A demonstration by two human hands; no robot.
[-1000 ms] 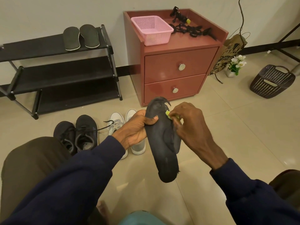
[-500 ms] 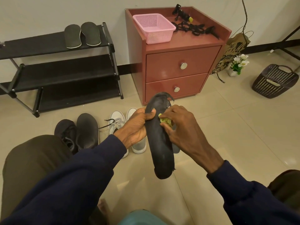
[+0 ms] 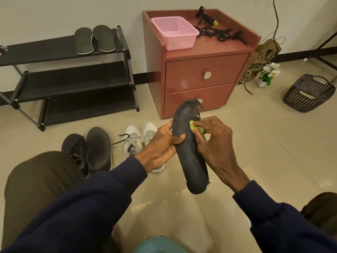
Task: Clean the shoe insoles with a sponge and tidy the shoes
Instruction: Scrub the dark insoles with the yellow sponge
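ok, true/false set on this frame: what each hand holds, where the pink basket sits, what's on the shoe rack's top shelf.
1. The left hand grips the dark insole. True.
2. The right hand holds a yellow-green sponge against that insole. True.
3. The pink basket sits on the floor. False: it stands on the red cabinet.
4. The shoe rack has sneakers on its top shelf. False: two insoles lie there.
5. White sneakers stand beside the black shoes. True.
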